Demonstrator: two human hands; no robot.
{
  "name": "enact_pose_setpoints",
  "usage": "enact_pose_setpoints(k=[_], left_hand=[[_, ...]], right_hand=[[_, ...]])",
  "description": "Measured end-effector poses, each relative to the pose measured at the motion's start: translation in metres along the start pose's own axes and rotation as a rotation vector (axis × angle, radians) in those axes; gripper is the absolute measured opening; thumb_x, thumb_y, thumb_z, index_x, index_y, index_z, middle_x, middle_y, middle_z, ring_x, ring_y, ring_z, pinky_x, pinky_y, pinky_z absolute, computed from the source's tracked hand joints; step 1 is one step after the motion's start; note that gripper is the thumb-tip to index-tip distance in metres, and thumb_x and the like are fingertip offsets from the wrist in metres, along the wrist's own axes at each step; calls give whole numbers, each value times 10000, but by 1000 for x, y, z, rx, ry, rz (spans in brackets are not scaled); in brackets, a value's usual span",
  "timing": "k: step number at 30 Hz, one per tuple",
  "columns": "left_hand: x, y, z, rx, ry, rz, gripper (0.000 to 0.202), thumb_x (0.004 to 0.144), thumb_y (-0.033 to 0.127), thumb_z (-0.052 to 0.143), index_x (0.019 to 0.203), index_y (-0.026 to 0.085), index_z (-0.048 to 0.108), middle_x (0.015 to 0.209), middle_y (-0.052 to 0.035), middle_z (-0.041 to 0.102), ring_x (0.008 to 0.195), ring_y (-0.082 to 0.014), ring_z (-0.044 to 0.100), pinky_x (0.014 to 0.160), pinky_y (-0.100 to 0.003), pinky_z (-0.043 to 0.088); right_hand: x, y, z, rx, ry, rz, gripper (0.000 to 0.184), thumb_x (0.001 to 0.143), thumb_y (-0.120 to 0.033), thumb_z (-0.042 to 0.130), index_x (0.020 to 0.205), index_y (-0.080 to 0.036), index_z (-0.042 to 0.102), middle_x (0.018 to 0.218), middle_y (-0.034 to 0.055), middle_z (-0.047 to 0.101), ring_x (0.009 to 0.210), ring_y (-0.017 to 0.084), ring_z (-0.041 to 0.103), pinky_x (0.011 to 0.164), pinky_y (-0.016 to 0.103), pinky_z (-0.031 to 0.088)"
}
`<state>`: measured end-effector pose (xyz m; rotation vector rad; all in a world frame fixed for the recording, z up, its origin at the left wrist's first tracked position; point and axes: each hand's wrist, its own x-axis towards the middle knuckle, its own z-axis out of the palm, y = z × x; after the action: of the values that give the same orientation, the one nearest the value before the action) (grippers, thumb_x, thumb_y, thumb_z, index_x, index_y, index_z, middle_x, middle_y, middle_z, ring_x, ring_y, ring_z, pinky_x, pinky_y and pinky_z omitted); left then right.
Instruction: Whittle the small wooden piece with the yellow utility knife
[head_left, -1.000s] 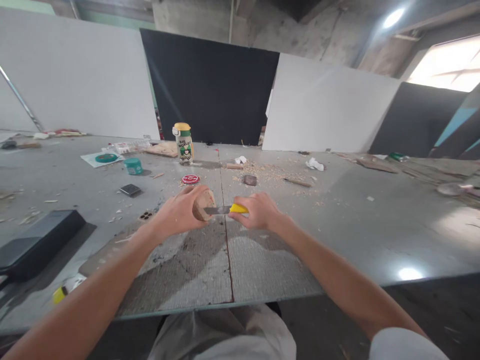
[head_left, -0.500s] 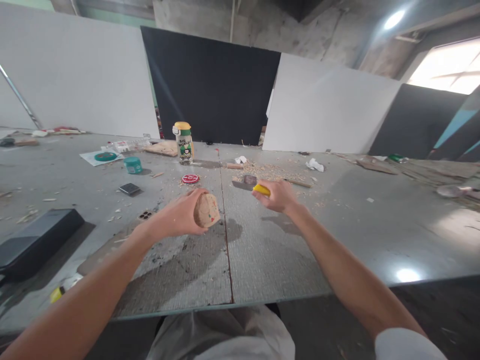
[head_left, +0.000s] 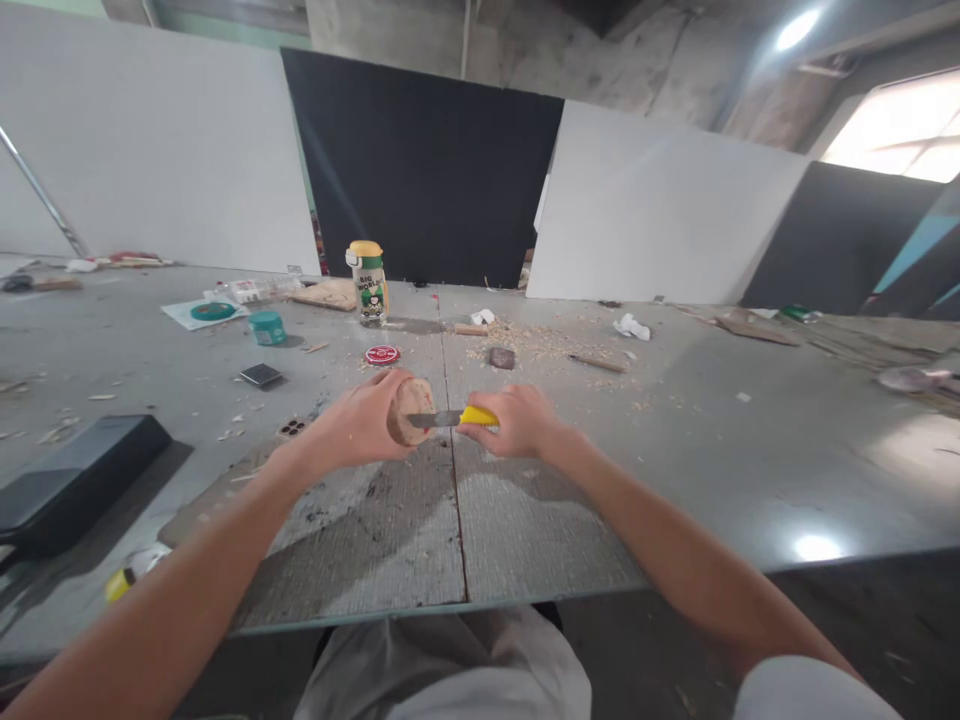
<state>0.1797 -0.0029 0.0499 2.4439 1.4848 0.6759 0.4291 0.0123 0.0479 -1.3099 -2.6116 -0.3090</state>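
Observation:
My left hand (head_left: 356, 420) is wrapped around a tan wooden-looking piece (head_left: 412, 395) with a rounded outline and small red marks; its far side is hidden by my palm and fingers. In my right hand (head_left: 514, 420) is a putty knife (head_left: 475, 416) with a yellow handle, its thin metal blade pointing left. The blade's tip overlaps the front face of the tan piece, apparently touching it. Both hands are held above the table, close together over the seam. Beyond them lies a small brown block (head_left: 502, 357) and a red round lid (head_left: 382, 355).
The grey table (head_left: 555, 530) carries wood shavings (head_left: 532, 340), a stick-like tool (head_left: 596, 363) and crumpled paper (head_left: 632, 327). A yellow-lidded bottle (head_left: 369, 285) stands at the back, a teal jar (head_left: 267, 328) left of it. A black case (head_left: 82, 480) sits at far left.
My right hand has brought the putty knife left and nearer, from over the brown block to the tan piece. My left hand has turned the tan piece slightly, so its face shows more.

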Motion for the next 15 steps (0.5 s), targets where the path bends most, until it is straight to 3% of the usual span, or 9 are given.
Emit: enact_pose_setpoints(k=[5,11,15], left_hand=[[-1,-3,-6,-25,10,-7,658,584,437,734,1188,265,536,1073,-74,639,979,-317,624,814,-408,488],[-5,1,-8,-39,-29,5,737,590,412,740,1270,265,495,1204,-97,606,1047,-335,609,858,-430,484],[-5,4,-2,-25,11,-7,747,579,389,742,1273,274,493,1248,-94,584,1055,-332,608,845,-424,486]], right_hand=[[4,20,0,9,40,-20,562,897,-677,349,915,-213,666,723,42,650,609,165,500,595,294,192],[1,78,0,16,167,242,456,902,-591,416,926,-207,660,735,48,651,647,182,525,611,285,232],[1,59,3,74,98,60,480,907,-620,402,914,-207,646,730,37,646,620,159,499,610,281,223]])
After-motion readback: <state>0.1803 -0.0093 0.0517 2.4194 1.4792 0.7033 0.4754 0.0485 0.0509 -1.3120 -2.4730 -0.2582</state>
